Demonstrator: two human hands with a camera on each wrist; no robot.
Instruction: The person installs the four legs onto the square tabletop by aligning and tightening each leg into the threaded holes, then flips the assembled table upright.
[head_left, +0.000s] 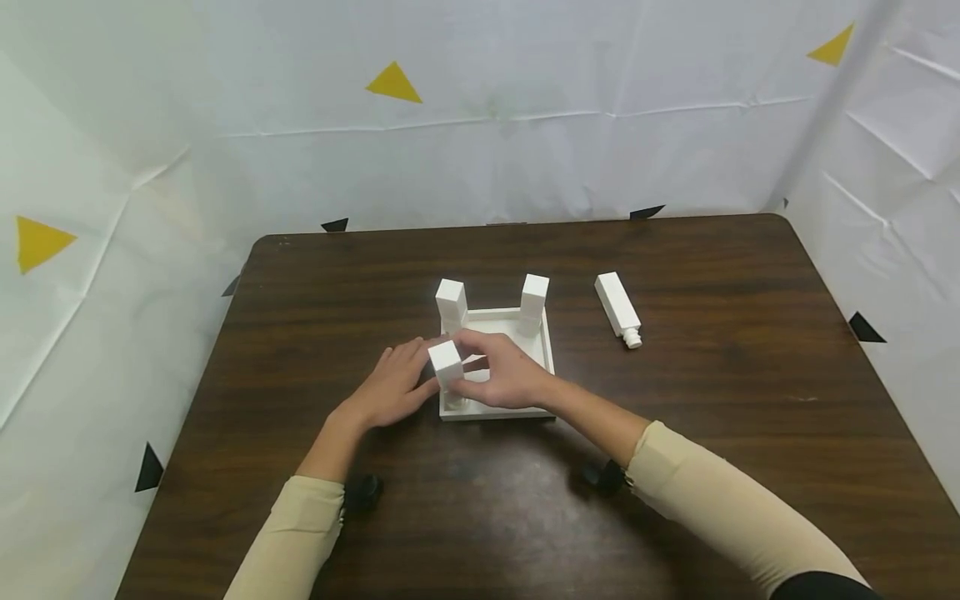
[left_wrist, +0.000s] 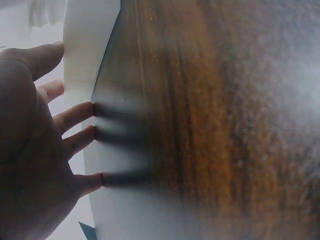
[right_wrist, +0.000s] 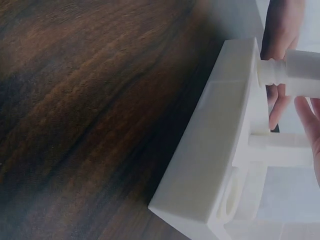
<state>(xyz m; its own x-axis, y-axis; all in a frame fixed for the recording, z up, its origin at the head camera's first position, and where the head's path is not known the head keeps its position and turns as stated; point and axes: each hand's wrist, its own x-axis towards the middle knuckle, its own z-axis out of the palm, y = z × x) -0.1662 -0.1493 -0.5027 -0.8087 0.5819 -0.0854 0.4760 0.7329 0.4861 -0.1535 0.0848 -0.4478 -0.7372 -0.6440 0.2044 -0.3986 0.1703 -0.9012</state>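
Note:
A shallow white square tray-like piece lies on the table, with white square posts standing at its two far corners: a left post and a right post. At the near left corner my right hand pinches a third white post between thumb and fingers. In the right wrist view the narrow ridged end of this post points into the corner. My left hand lies along the piece's left side with fingers extended, its thumb near the base of the held post.
A loose white post with a threaded end lies to the right of the piece. The dark wooden table is bordered by white sheet walls with yellow and black triangles.

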